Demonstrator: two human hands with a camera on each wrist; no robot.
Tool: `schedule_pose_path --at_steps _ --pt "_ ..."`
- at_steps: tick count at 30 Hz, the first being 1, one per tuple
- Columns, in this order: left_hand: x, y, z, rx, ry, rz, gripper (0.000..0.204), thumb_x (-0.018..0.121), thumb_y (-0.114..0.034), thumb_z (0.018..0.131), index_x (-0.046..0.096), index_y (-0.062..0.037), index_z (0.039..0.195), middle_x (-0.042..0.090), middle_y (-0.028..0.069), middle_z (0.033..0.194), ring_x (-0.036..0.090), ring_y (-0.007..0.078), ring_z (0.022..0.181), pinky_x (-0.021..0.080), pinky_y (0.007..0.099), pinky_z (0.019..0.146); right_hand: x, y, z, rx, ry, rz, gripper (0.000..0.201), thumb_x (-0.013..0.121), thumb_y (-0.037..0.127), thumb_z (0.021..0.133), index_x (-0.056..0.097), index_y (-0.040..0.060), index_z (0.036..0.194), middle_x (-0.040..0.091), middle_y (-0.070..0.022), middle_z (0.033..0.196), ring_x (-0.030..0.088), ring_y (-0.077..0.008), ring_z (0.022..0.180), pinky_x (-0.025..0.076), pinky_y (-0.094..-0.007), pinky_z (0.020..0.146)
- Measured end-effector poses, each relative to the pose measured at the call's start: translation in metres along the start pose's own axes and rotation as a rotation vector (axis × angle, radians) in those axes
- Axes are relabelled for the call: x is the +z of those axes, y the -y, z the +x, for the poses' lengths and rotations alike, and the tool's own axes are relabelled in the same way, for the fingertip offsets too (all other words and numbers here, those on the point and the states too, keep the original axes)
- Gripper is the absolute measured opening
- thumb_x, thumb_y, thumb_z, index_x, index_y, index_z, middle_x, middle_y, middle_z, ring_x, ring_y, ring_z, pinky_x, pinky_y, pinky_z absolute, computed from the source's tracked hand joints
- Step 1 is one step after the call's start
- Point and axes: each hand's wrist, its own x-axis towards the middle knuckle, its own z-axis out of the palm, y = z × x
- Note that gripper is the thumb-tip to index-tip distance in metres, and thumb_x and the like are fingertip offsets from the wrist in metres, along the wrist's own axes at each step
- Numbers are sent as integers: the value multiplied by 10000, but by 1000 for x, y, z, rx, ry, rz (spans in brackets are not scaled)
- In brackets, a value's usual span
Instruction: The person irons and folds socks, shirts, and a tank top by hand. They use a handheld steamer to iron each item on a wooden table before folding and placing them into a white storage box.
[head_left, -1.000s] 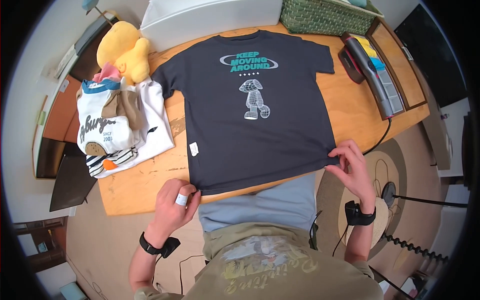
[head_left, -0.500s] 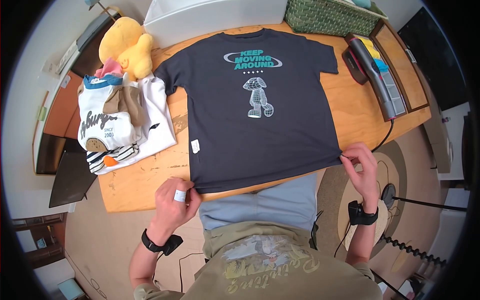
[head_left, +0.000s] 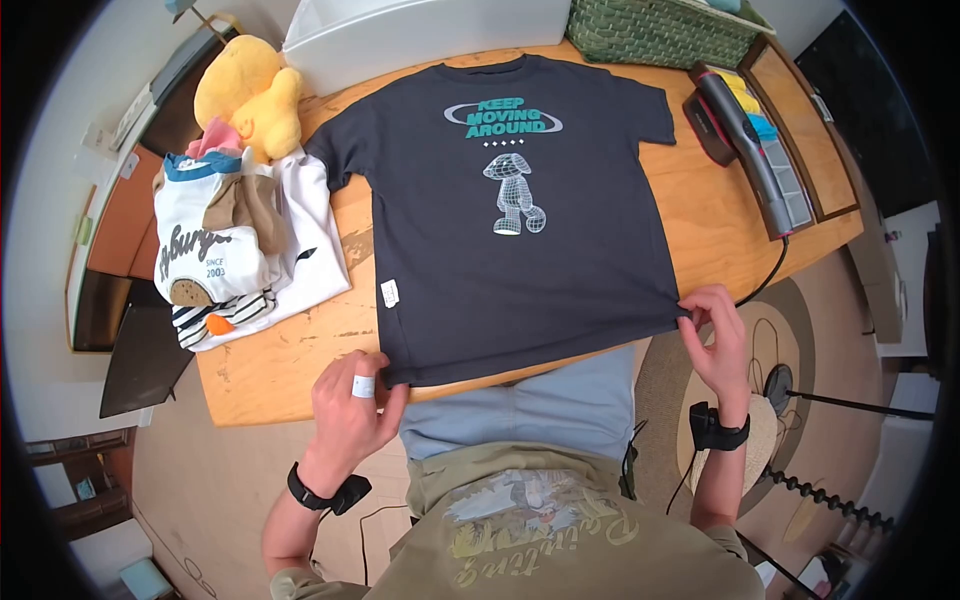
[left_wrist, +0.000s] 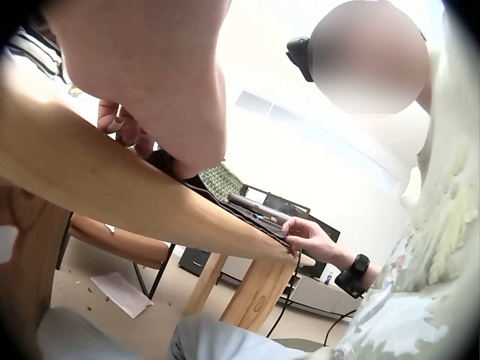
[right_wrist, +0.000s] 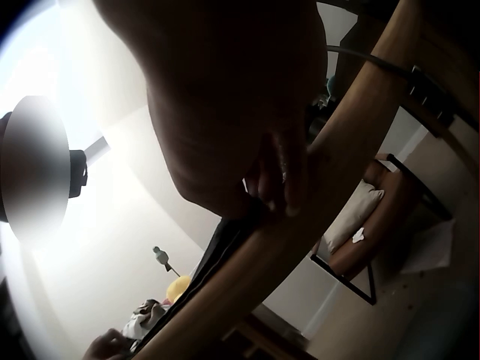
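Note:
A dark T-shirt (head_left: 440, 270) with a teal "KEEP MOVING AROUND" print lies flat, front up, its hem toward the person. At the hem's left corner, my left hand (head_left: 350, 405) holds the fabric between fingers and thumb, a white band round one finger. My right hand (head_left: 718, 345) pinches the opposite hem corner by the table's front edge. In the left wrist view the left fingers (left_wrist: 127, 135) bend over the dark cloth at the wooden edge. The right wrist view shows the right hand (right_wrist: 225, 142) in shadow, low over the dark hem.
Folded shirts (head_left: 215, 235) are stacked at the table's left, below a yellow plush toy (head_left: 248, 95). A white bin (head_left: 420, 40) and green woven basket (head_left: 660, 35) stand behind. At right, a corded handheld appliance (head_left: 745, 150) rests by an open compartment box (head_left: 810, 150).
The right hand has shifted outward to the right with its hem corner, and the hem lies wider. The left hand stays at its corner, its thumb lower against the edge.

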Motion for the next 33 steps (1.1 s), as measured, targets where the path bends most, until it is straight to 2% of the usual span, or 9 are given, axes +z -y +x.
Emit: schedule_pose_path --at_steps 6,9,15,18,21,24,27,30,33 --pt "3 8 -14 -35 25 21 410 748 35 765 568 -33 1127 564 99 781 572 280 649 465 411 600 7 -6 -7 72 -119 -50 241 656 -105 830 637 -6 1049 579 -97 943 585 -168 722 494 -287 630" --pt "2 8 -15 42 -68 140 457 738 43 789 571 -17 1211 594 118 827 597 283 655 495 396 606 14 -9 -5 46 -210 -164 257 652 -93 825 639 6 1062 591 -97 945 591 -176 675 488 -295 600" --pt "0 -2 -14 -272 -50 -250 494 654 98 831 590 -6 1310 620 134 906 621 243 643 498 332 573 10 -10 -8 -100 -87 -205 288 638 -96 817 683 37 1069 605 -82 864 582 -188 577 457 -313 526" --pt "-10 -12 -8 -259 62 -270 446 618 130 821 663 -12 1241 619 124 904 614 216 644 491 322 567 6 -3 -11 -19 -2 -144 288 625 -99 826 712 36 1065 597 -77 827 575 -167 573 442 -299 523" --pt "-4 -7 -11 -136 -21 -240 419 612 146 799 714 -16 1172 616 116 879 605 221 643 489 333 564 4 2 -12 54 8 -49 268 629 -82 835 728 31 1058 603 -79 801 551 -144 563 424 -287 519" --pt "-1 -4 -17 -118 -14 -133 431 640 136 777 728 -14 1171 607 110 858 591 234 639 485 346 568 4 -3 -19 127 12 -2 272 632 -70 838 742 27 1067 604 -68 757 528 -131 554 411 -287 520" --pt "-1 1 -18 16 -12 -57 441 675 107 762 725 -12 1183 603 106 851 581 252 631 482 361 572 0 -4 -17 115 22 56 235 657 -45 853 752 23 1057 602 -59 717 531 -131 559 406 -281 525" --pt "-9 0 -13 49 72 -54 420 716 69 768 726 -11 1181 601 97 836 575 257 623 482 371 580 -18 1 -12 176 178 123 185 674 -18 880 761 19 1038 609 -50 715 533 -127 566 399 -270 538" --pt "-19 -1 -6 35 171 -120 396 753 31 785 727 -14 1178 605 91 830 589 264 634 488 373 583 -24 3 1 110 111 151 99 692 32 920 754 9 995 618 -48 718 524 -123 565 390 -265 546"
